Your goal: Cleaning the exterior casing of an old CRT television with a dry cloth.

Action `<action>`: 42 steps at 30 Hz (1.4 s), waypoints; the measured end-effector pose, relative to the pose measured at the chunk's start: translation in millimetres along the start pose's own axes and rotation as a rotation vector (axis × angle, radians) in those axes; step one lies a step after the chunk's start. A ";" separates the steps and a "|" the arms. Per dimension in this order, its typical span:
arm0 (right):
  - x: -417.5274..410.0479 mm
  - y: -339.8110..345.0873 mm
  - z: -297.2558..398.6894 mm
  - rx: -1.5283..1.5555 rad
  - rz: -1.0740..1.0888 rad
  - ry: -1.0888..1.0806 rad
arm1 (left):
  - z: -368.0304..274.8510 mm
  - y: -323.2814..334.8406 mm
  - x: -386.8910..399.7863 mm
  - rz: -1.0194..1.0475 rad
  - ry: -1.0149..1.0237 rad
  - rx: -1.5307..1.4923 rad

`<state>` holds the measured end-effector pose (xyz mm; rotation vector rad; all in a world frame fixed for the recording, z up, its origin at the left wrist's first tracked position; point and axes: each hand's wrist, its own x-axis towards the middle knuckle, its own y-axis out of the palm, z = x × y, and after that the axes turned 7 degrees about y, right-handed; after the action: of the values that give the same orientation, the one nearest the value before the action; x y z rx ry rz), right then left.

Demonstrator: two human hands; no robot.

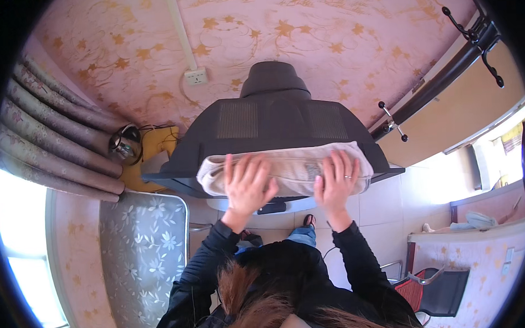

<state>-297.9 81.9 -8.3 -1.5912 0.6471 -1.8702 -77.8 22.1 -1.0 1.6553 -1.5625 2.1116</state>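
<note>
Before me stands a dark grey CRT television (282, 120), its bulging back turned to the patterned wall. Across its top front edge lies a folded pale cloth (288, 167), with layered folds visible at its left end. My left hand (248, 182) rests palm down on the left part of the cloth, fingers spread, thumb pointing inward. On the cloth's right part lies my right hand (336, 178), fingers slightly apart, with a ring on one finger. Both palms are hidden from above. The screen faces my body and is out of sight.
A black coat stand (442, 92) leans across the right. To the left are a metal kettle (126, 145) on a yellow surface (168, 137), gathered curtains (57, 123) and a flower-patterned table (148, 246). A red and black chair (440, 288) stands at lower right.
</note>
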 end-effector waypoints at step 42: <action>3.9 32.9 72.1 0.110 -0.001 0.063 | 62.4 -21.0 -30.0 -0.177 -0.094 0.159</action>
<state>-223.1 56.8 -16.6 -1.4684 0.5599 -1.9289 -9.1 3.9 -14.0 1.8900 -1.2432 2.1441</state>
